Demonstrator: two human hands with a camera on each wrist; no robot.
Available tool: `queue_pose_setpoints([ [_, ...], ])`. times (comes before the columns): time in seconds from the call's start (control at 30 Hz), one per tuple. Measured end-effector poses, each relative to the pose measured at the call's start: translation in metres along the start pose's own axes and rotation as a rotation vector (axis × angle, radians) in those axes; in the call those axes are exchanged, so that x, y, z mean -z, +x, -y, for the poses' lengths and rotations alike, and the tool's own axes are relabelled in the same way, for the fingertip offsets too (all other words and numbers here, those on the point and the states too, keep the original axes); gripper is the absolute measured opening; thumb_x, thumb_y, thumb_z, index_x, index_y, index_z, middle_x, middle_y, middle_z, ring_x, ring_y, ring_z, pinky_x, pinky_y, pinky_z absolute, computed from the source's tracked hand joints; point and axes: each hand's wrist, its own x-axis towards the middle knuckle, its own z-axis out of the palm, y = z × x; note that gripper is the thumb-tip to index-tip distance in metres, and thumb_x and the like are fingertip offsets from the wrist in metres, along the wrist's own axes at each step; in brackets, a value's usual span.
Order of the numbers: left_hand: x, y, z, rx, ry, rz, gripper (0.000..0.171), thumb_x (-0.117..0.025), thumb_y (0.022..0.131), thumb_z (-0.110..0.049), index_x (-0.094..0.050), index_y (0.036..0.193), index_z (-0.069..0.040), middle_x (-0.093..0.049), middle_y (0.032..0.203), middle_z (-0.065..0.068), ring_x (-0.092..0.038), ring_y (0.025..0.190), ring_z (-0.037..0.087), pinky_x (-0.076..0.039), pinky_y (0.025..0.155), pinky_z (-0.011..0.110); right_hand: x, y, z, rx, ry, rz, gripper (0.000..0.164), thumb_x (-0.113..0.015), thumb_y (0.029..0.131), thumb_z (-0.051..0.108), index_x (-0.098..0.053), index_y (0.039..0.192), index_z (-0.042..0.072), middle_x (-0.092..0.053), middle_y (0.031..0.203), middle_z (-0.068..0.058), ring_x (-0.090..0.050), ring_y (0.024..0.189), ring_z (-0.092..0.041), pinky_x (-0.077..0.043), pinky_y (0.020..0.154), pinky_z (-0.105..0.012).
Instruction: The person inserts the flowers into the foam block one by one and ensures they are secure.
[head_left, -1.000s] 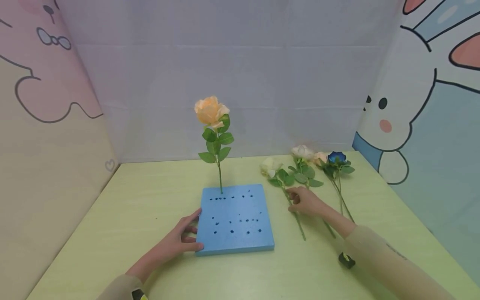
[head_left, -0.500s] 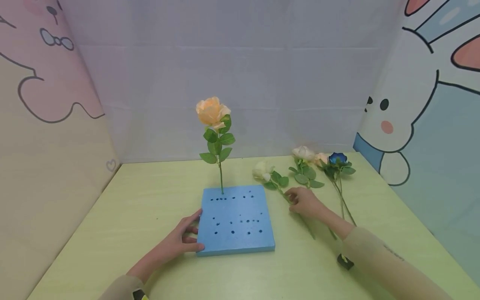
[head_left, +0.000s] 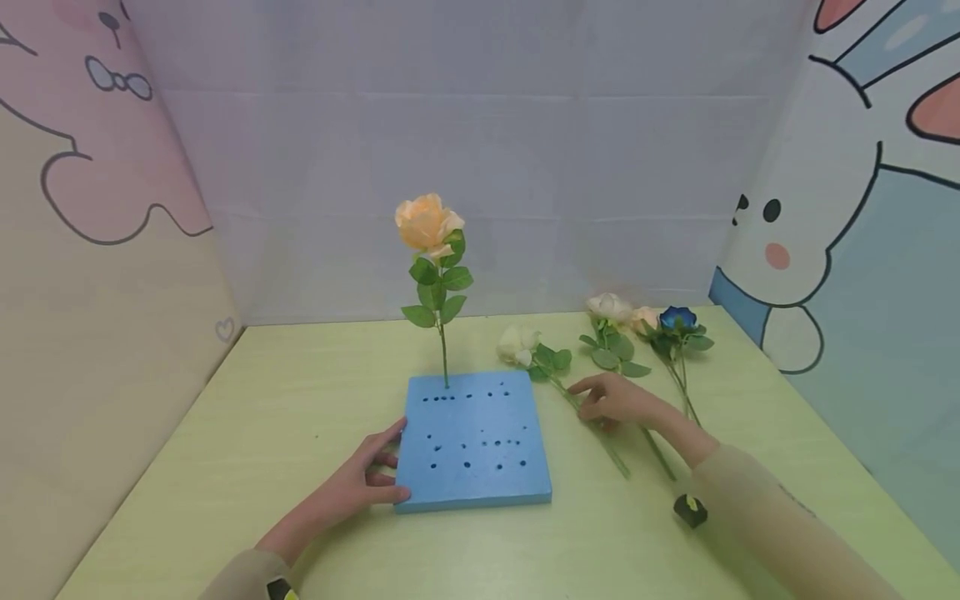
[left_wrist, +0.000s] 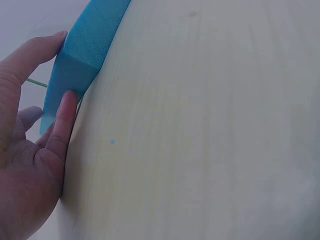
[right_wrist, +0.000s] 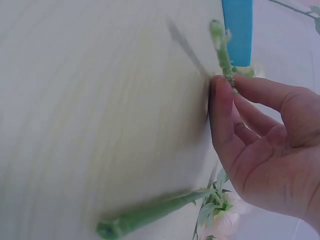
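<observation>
A square blue foam board (head_left: 472,442) dotted with holes lies on the table, and a peach rose (head_left: 429,223) stands upright in its back edge. My left hand (head_left: 356,482) rests against the board's left side, its fingers and thumb spread along the edge; in the left wrist view the fingertips touch the foam (left_wrist: 82,50). To the right of the board, my right hand (head_left: 615,400) pinches the green stem of a white rose (head_left: 517,346) between thumb and fingers. The stem's cut end (right_wrist: 217,30) sticks out past the fingertips in the right wrist view.
Right of the right hand lie a pale pink-white rose (head_left: 609,308), another peach rose (head_left: 645,318) and a blue rose (head_left: 678,318). Their stems point toward the front of the yellowish table (head_left: 285,375). Cloth walls with cartoon animals stand on both sides.
The white rose's bloom has swung left, toward the board, and its stem's lower end has shifted right. My right hand keeps its grip near the same spot. My left hand stays against the board.
</observation>
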Motion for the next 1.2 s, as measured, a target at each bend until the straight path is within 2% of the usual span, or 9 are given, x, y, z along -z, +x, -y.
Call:
queue_pose_setpoints([
  [0.1, 0.0, -0.001, 0.0, 0.0, -0.003, 0.001, 0.1, -0.08, 0.083, -0.029, -0.016, 0.159, -0.032, -0.029, 0.152, 0.014, -0.053, 0.12, 0.027, -0.052, 0.098, 0.037, 0.001, 0.001, -0.001, -0.031, 0.078, 0.041, 0.051, -0.065, 0.092, 0.009, -0.05, 0.139, -0.006, -0.069, 0.102, -0.015, -0.063, 0.078, -0.013, -0.059, 0.068, -0.032],
  [0.2, 0.0, 0.0, 0.001, -0.003, -0.001, 0.003, 0.1, -0.08, 0.083, -0.03, -0.016, 0.159, -0.032, -0.029, 0.152, 0.014, -0.052, 0.12, 0.027, -0.052, 0.098, 0.034, 0.003, 0.001, -0.001, -0.051, 0.129, 0.063, 0.054, -0.066, 0.092, 0.009, -0.048, 0.141, -0.006, -0.069, 0.104, -0.015, -0.064, 0.077, -0.012, -0.059, 0.069, -0.032],
  [0.33, 0.0, 0.0, 0.001, -0.005, 0.005, 0.002, 0.1, -0.08, 0.083, -0.03, -0.016, 0.159, -0.032, -0.029, 0.152, 0.014, -0.052, 0.121, 0.027, -0.052, 0.096, 0.029, 0.004, 0.001, -0.001, -0.066, 0.172, 0.063, 0.057, -0.067, 0.091, 0.007, -0.046, 0.142, -0.005, -0.069, 0.105, -0.016, -0.064, 0.075, -0.013, -0.059, 0.069, -0.031],
  [0.47, 0.0, -0.001, 0.0, -0.003, 0.006, 0.001, 0.099, -0.08, 0.083, -0.03, -0.016, 0.159, -0.032, -0.029, 0.152, 0.014, -0.051, 0.122, 0.027, -0.052, 0.097, 0.03, 0.005, 0.001, 0.002, -0.054, 0.188, 0.042, 0.059, -0.065, 0.09, 0.006, -0.043, 0.144, -0.004, -0.067, 0.108, -0.018, -0.065, 0.079, -0.017, -0.06, 0.071, -0.035],
  [0.63, 0.0, -0.002, -0.001, 0.004, 0.005, -0.002, 0.099, -0.08, 0.083, -0.031, -0.016, 0.159, -0.032, -0.029, 0.153, 0.013, -0.051, 0.122, 0.027, -0.052, 0.098, 0.033, 0.007, 0.004, 0.009, -0.011, 0.209, -0.013, 0.056, -0.06, 0.092, 0.004, -0.042, 0.144, -0.003, -0.064, 0.106, -0.019, -0.066, 0.088, -0.023, -0.061, 0.073, -0.04],
  [0.8, 0.0, -0.001, -0.002, 0.011, 0.003, -0.003, 0.1, -0.08, 0.082, -0.031, -0.016, 0.159, -0.033, -0.03, 0.152, 0.013, -0.052, 0.12, 0.026, -0.052, 0.099, 0.036, 0.008, 0.008, 0.02, 0.022, 0.241, -0.075, 0.057, -0.062, 0.093, 0.004, -0.041, 0.145, -0.005, -0.06, 0.106, -0.018, -0.068, 0.092, -0.028, -0.061, 0.075, -0.04],
  [0.97, 0.0, -0.002, -0.001, -0.005, 0.0, 0.005, 0.099, -0.08, 0.083, -0.03, -0.016, 0.159, -0.031, -0.029, 0.152, 0.015, -0.053, 0.12, 0.027, -0.053, 0.096, 0.031, 0.008, 0.015, 0.03, 0.066, 0.245, -0.159, 0.055, -0.061, 0.095, 0.004, -0.041, 0.146, -0.002, -0.059, 0.108, -0.019, -0.068, 0.091, -0.027, -0.062, 0.077, -0.041],
  [1.07, 0.0, -0.003, -0.002, -0.01, 0.004, 0.006, 0.099, -0.079, 0.084, -0.03, -0.015, 0.159, -0.03, -0.029, 0.153, 0.015, -0.053, 0.12, 0.027, -0.052, 0.094, 0.026, 0.007, 0.019, 0.035, 0.11, 0.245, -0.216, 0.052, -0.061, 0.095, 0.005, -0.044, 0.145, 0.002, -0.059, 0.11, -0.02, -0.068, 0.094, -0.031, -0.061, 0.078, -0.043],
  [1.2, 0.001, -0.003, -0.003, -0.023, 0.005, 0.009, 0.099, -0.079, 0.084, -0.029, -0.014, 0.16, -0.027, -0.027, 0.154, 0.018, -0.053, 0.12, 0.027, -0.053, 0.094, 0.027, 0.005, 0.023, 0.045, 0.173, 0.27, -0.278, 0.05, -0.062, 0.095, 0.007, -0.046, 0.143, 0.006, -0.058, 0.112, -0.021, -0.067, 0.097, -0.035, -0.061, 0.079, -0.045],
])
